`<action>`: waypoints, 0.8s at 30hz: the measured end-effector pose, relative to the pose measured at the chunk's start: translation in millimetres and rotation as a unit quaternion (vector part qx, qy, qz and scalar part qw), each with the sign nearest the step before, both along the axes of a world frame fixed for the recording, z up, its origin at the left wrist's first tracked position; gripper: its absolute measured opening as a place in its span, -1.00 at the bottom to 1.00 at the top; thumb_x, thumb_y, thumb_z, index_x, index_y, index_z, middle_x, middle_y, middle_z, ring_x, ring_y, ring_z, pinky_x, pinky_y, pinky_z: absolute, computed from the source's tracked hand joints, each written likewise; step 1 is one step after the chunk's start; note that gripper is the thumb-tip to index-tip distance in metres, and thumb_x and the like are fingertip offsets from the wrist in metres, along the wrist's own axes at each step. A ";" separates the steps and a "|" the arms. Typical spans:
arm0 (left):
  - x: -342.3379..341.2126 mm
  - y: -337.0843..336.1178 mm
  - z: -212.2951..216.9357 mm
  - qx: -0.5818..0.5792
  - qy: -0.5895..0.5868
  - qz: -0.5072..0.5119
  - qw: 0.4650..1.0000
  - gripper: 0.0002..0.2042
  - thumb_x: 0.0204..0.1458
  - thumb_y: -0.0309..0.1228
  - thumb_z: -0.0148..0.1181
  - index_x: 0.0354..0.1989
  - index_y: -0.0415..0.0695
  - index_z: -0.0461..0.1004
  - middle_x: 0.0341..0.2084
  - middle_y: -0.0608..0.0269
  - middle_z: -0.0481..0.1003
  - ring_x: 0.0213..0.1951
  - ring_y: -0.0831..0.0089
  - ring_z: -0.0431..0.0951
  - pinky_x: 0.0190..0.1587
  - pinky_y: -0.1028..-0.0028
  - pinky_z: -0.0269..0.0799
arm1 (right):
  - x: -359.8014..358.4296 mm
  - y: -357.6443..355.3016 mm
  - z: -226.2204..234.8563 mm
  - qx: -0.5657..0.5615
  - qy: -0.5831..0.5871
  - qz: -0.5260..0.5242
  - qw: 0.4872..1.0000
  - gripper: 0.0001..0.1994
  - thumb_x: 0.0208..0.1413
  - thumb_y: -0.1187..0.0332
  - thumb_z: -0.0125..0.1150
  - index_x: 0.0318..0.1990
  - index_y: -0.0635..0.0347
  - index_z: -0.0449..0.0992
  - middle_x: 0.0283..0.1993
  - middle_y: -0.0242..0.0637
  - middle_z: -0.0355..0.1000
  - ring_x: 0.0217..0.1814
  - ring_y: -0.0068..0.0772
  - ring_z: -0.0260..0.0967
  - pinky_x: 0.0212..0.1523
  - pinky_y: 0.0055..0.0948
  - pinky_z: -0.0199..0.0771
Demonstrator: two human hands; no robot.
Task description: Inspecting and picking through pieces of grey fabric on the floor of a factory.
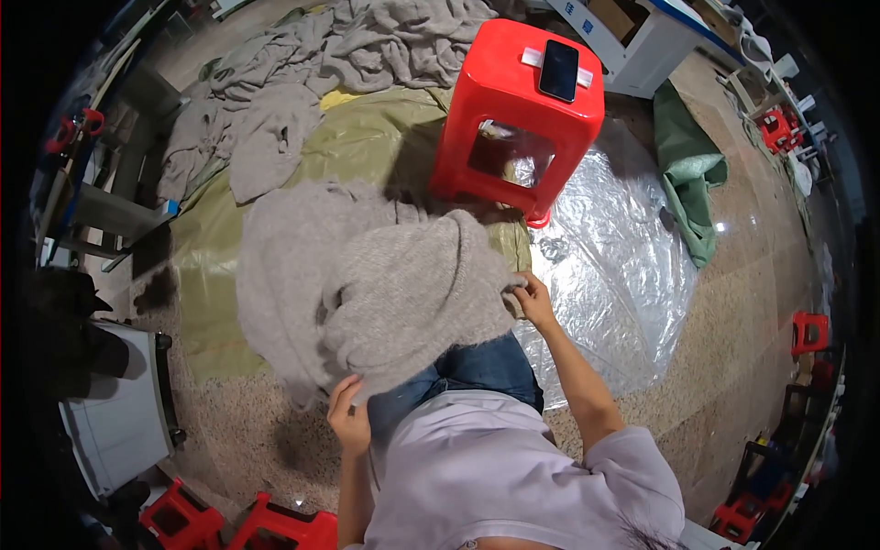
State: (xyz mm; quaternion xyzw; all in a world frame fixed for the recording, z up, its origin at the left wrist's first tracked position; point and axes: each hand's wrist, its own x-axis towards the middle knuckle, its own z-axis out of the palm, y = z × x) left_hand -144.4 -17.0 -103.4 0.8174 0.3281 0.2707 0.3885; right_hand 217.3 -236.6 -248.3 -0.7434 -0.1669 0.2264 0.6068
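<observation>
A grey-beige knitted garment (403, 293) lies spread across my lap and over the sheet in front of me. My left hand (348, 414) pinches its near edge by my left thigh. At the garment's right side, my right hand (534, 301) grips another edge, fingers closed on the knit. The cloth between both hands is loosely folded and rumpled, so its exact kind is hard to make out. More of the same knit (293, 234) spreads beneath and to the left.
Ahead stands a red plastic stool (477, 82) with a phone (558, 70) on top. A heap of grey knits (367, 50) lies at the far left on an olive sheet (215, 284). Clear plastic film (623, 302) covers floor at right. A white cabinet (115, 403) stands left.
</observation>
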 end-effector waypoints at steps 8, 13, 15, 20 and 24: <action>9.1 24.9 54.4 -0.275 -0.088 0.167 0.943 -0.83 -0.07 -0.60 0.25 -0.27 -0.32 0.53 -0.60 0.31 0.50 -0.63 0.60 0.42 -0.59 0.59 0.29 | 24.1 -25.3 75.5 -0.040 -0.087 -0.041 0.995 -0.77 0.22 0.34 0.07 -0.10 0.30 0.52 -0.30 -0.38 0.48 -0.24 -0.61 0.34 -0.21 -0.50 0.38; -5.0 40.3 157.5 -0.368 -0.245 0.098 0.892 -0.84 -0.12 -0.60 0.25 -0.31 -0.30 0.53 -0.54 0.29 0.51 -0.61 0.64 0.42 -0.59 0.65 0.27 | 57.9 -114.5 242.7 -0.001 -0.314 -0.126 0.941 -0.71 0.20 0.49 0.04 0.05 0.38 0.47 0.14 -0.06 0.41 0.20 -0.25 0.33 0.21 -0.33 0.30; 4.1 47.8 163.6 -0.362 -0.248 -0.008 0.898 -0.85 -0.14 -0.60 0.25 -0.33 -0.28 0.54 -0.52 0.30 0.51 -0.60 0.65 0.42 -0.59 0.67 0.26 | 24.6 -120.8 318.9 0.031 -0.432 -0.212 0.876 -0.73 0.21 0.39 0.06 -0.06 0.44 0.49 0.03 -0.11 0.45 0.03 -0.34 0.40 0.02 -0.41 0.41; 53.0 34.2 135.7 -0.433 -0.088 -0.051 0.896 -0.79 -0.08 -0.56 0.30 -0.23 -0.25 0.52 -0.49 0.36 0.51 -0.60 0.72 0.39 -0.65 0.73 0.19 | -63.3 -29.0 336.7 0.353 -0.427 0.177 0.814 -0.72 0.06 0.32 0.16 -0.70 -0.06 0.39 -0.74 -0.57 0.12 -0.79 -0.62 0.04 -0.79 -0.52 0.01; 86.2 15.9 118.6 -0.605 -0.102 -0.040 0.789 -0.84 -0.02 -0.58 0.26 -0.23 -0.24 0.52 -0.54 0.41 0.45 -0.68 0.79 0.29 -0.70 0.74 0.15 | -121.1 68.4 332.3 0.168 -0.202 0.669 0.696 -0.80 0.10 0.42 0.11 -0.12 0.17 0.54 -0.16 -0.22 0.41 -0.48 -0.37 0.41 -0.54 -0.42 0.41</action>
